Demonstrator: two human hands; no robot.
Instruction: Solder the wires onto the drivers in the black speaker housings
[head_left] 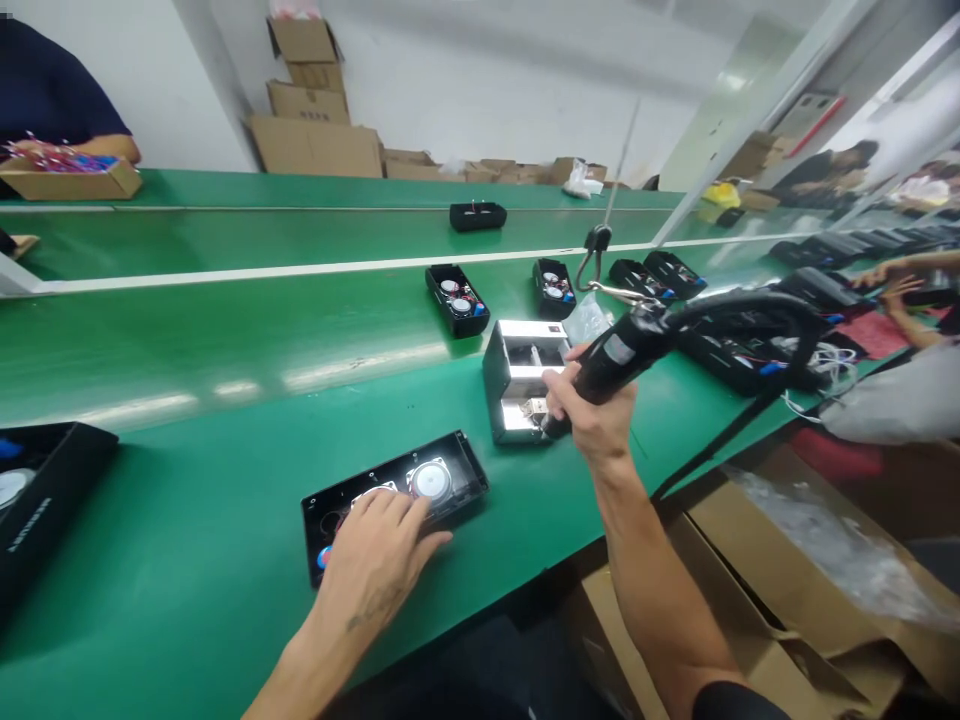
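Note:
My right hand (pixel 592 410) is wrapped round a black electric screwdriver (pixel 621 350), which tilts down to the left. The driver's tip reaches the front of a small silver-and-black screw feeder (pixel 504 385); my hand hides part of that spot. My left hand (pixel 382 545) rests on the near side of an open black speaker housing (pixel 471 465), fingers bent over its inside and thumb along the near wall. A round white-faced speaker (pixel 431 480) shows beside my fingertips. Another speaker is partly covered by my hand, and a blue-and-red part (pixel 324 557) sits at the housing's left end.
Behind the feeder lie more open housings (pixel 457 300) on the green bench (pixel 225 350). One black housing (pixel 52 500) stands at far left. A hook (pixel 598 240) on a cord hangs above the driver. Cardboard boxes (pixel 787 570) are lower right. Co-workers' hands (pixel 904 290) are at right.

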